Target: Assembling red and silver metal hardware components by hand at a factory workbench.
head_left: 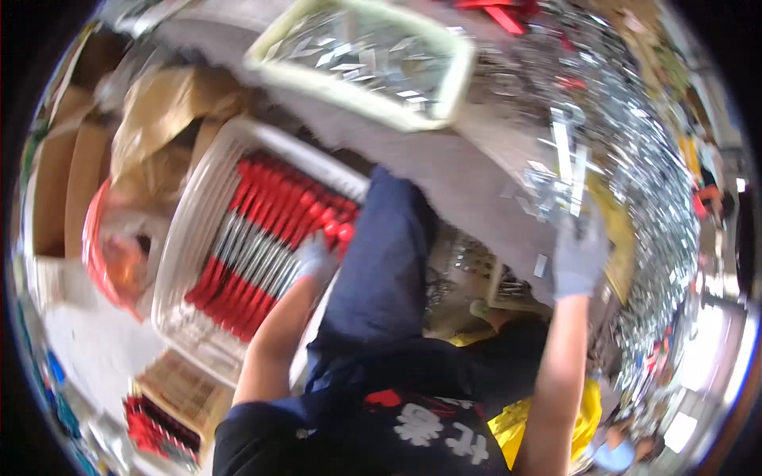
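My left hand [314, 260], in a pale grey glove, rests at the right side of a row of red-and-silver bar-shaped tools [254, 246]. These lie side by side in a white plastic crate [190, 214] left of my leg. Blur and the angle hide whether its fingers grip one of them. Farther right, my right hand [579, 258], gloved too, reaches forward over the bench. Its fingers close on a shiny flat metal strip [580, 178], smeared by motion. Another bright strip [561, 143] shows just beyond the fingertips; I cannot tell whether it is held.
A pale tray [454, 95] of small metal pieces stands ahead. Loose metal parts [651, 206] heap up along the right. A cardboard box [51, 190], brown wrapping [171, 103] and a smaller crate of red tools [163, 432] lie left. Yellow material [516, 424] is near my right forearm.
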Motion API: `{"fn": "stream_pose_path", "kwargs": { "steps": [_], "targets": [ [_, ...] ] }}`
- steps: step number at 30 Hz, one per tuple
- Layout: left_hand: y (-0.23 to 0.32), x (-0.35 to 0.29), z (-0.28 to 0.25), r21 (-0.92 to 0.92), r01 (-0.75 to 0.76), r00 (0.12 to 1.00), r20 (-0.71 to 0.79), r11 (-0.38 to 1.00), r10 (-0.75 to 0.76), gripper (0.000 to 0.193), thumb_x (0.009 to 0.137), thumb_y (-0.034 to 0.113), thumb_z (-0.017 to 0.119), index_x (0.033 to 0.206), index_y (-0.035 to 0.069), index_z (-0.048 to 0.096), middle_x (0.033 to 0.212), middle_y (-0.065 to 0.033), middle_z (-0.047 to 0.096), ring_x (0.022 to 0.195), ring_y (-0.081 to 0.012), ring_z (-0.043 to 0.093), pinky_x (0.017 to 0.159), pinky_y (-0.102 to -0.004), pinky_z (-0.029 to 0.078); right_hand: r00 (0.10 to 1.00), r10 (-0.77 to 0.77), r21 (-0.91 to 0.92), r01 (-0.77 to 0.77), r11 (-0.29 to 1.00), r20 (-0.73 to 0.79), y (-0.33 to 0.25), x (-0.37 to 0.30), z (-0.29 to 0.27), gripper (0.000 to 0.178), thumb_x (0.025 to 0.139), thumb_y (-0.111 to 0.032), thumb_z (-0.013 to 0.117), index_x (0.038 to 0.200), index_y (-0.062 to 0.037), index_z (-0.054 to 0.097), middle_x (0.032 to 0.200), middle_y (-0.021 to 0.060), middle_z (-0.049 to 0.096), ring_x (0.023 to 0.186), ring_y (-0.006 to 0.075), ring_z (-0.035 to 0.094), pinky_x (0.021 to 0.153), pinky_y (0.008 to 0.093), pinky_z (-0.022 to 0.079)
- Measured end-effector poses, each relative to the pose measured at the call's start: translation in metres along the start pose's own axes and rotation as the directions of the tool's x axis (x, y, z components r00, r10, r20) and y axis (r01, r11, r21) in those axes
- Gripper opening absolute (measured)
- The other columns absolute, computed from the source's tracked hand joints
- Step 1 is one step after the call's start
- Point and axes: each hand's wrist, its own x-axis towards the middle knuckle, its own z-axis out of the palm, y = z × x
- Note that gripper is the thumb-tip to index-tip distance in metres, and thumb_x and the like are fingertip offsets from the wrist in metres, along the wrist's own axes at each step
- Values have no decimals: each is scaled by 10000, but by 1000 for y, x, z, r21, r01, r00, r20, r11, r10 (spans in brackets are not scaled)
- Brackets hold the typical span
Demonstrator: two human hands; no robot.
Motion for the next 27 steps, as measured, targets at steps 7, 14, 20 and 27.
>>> {"fn": "stream_pose_path", "kwargs": {
  "steps": [7, 14, 20, 27],
  "targets": [
    [116, -69, -209, 39, -622, 441, -808, 782, 390, 534, 828, 66, 558, 1319, -82, 410, 1348, -264, 402, 1241, -404, 402, 1064, -459, 303, 993, 115, 280, -102, 955, -31, 36, 1, -20, 346, 888, -61, 458, 1221, -3, 533, 886, 168, 629, 748, 286, 605, 741, 408, 471],
    [367, -104, -268, 21, -992, 96, -547, 128, 832, 349, 776, 64, 646, 1122, 38, 611, 1119, -145, 608, 1072, -314, 557, 929, -397, 430, 808, 589, 932, -211, 294, -3, 118, -46, -63, 440, 986, -345, 486, 1181, 46, 536, 594, -92, 323, 498, 18, 292, 454, 207, 224],
    [557, -41, -195, 366, -930, -124, -341, 10, 932, 366, 882, 298, 563, 1197, 113, 578, 1185, -81, 603, 1171, -273, 519, 971, -394, 428, 829, 558, 950, -148, 275, -33, 124, -55, -54, 387, 994, -336, 466, 1085, 30, 555, 664, -58, 385, 558, 36, 326, 493, 207, 264],
    [594, -29, -218, 426, -804, 507, 128, 414, 853, 615, 834, 553, 586, 1266, 117, 550, 1214, -151, 585, 1155, -304, 546, 990, -383, 436, 800, 591, 969, -214, 122, 103, 123, -59, -68, 338, 986, -278, 487, 1117, 23, 568, 704, -70, 408, 622, 17, 354, 549, 179, 291]
  ]
}}
